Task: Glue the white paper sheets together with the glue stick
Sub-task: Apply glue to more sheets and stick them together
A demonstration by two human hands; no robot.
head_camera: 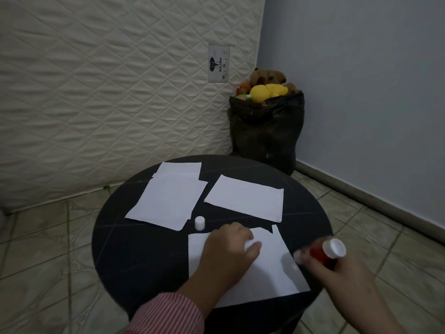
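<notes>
On a round black table (134, 239) lie white paper sheets. The nearest sheet (269, 273) is pressed flat under my left hand (228, 251), fingers spread on it. My right hand (337, 273) grips a red glue stick (320, 253), uncapped, tilted with its tip at the right edge of that sheet. The stick looks blurred. The white cap (199, 222) stands upright on the table just beyond my left hand. A stack of sheets (168, 201) lies at the far left, another sheet (245, 201) at the far right.
A quilted mattress (108, 92) leans against the wall behind the table. A black bag (265, 131) full of plush toys stands in the corner. Tiled floor (43, 249) surrounds the table.
</notes>
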